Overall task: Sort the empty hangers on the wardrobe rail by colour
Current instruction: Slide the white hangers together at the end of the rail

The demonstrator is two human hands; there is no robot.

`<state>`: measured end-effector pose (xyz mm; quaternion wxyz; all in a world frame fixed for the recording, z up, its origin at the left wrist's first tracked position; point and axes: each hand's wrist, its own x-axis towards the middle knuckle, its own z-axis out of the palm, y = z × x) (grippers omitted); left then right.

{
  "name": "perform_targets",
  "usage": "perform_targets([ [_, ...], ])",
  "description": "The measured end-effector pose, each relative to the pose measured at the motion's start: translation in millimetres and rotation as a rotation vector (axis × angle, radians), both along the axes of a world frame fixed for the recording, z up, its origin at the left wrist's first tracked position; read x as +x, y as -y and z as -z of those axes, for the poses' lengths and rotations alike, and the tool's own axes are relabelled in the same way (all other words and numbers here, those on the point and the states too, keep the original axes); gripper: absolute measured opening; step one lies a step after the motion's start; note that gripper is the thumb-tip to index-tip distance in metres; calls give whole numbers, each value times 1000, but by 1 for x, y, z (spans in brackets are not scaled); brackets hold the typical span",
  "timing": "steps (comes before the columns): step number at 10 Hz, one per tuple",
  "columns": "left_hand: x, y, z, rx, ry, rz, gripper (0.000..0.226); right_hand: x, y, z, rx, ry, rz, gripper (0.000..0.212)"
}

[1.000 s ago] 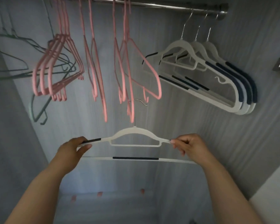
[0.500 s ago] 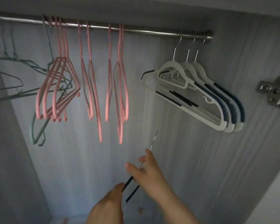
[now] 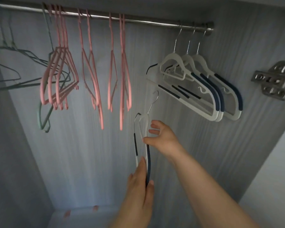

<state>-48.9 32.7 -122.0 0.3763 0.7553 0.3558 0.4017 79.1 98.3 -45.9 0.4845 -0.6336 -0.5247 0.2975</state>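
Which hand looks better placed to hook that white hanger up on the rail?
The right hand, probably: it holds the white hanger high, near its hook, and is on the side of the other white hangers on the rail. The left hand grips the bottom end.

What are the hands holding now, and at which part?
One white hanger: the left hand grips its lower navy-padded end, the right hand pinches its white arm below the neck.

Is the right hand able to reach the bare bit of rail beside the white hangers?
Probably yes. The right hand holds the held hanger below that stretch of rail, and nothing hangs between them; the pink hangers sit further left.
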Motion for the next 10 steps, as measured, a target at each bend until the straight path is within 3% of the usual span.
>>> perform_targets([
  [1, 3, -3, 0, -45, -27, 143, 58, -2, 8, -5, 50, -32, 45, 59],
  [2, 13, -5, -10, -43, -23, 165, 68, -2, 23, -12, 97, 18, -52, 27],
  [3, 27, -5, -25, -18, -41, 152, 80, -3, 40, -26, 110, 60, -131, 37],
  [4, 34, -6, -40, 10, -66, 147, 80, -2, 44, -39, 194, 121, -62, 36],
  [5, 35, -7, -60, 93, -50, 155, 86, -2, 44, -59, 270, 50, 43, 40],
  [8, 40, -35, -112, 385, 114, 86, 64, -13, 8, -127, 447, -22, 200, 30],
  [10, 44, -60, -125, 327, 138, 70, 61, -13, -34, -135, 411, 2, 283, 26],
])
